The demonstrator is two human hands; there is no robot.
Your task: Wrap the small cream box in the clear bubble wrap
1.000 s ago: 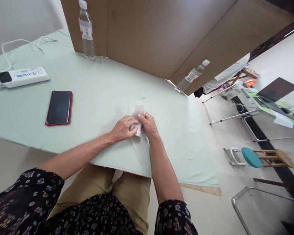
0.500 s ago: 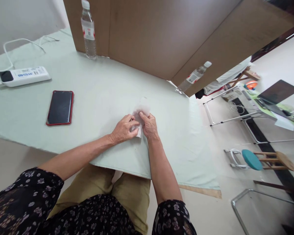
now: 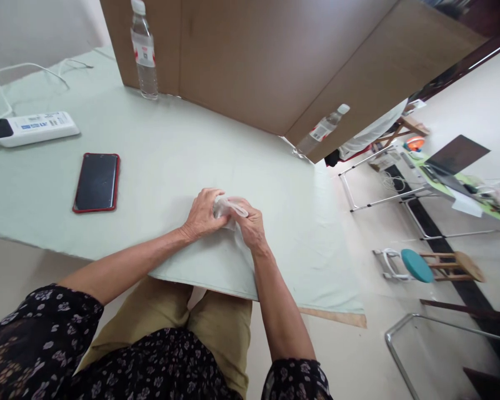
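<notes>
A thin, translucent whitish plastic bag (image 3: 223, 207) is bunched between my two hands, low over the cloth near the table's front edge. My left hand (image 3: 206, 212) curls around its left side, thumb below and fingers above. On the other side, my right hand (image 3: 250, 223) pinches it, and a folded loop of the film stands up over the fingers. Whether anything lies inside the bag cannot be made out. Left of my hands, a dark phone (image 3: 96, 182) in a red case rests flat on the cloth.
A pale green cloth (image 3: 158, 150) covers the table. Along the back stands a large cardboard panel (image 3: 241, 61), with one water bottle (image 3: 145, 55) upright and another bottle (image 3: 323, 130) at its right. A white device (image 3: 35, 129) with a cable sits left. Stools (image 3: 416, 265) and a laptop (image 3: 458, 161) are beyond.
The bag was spread flatter, its top sticking up beyond my fingers; now it is folded and bunched. My left hand has opened wider around it, and my right hand has turned over.
</notes>
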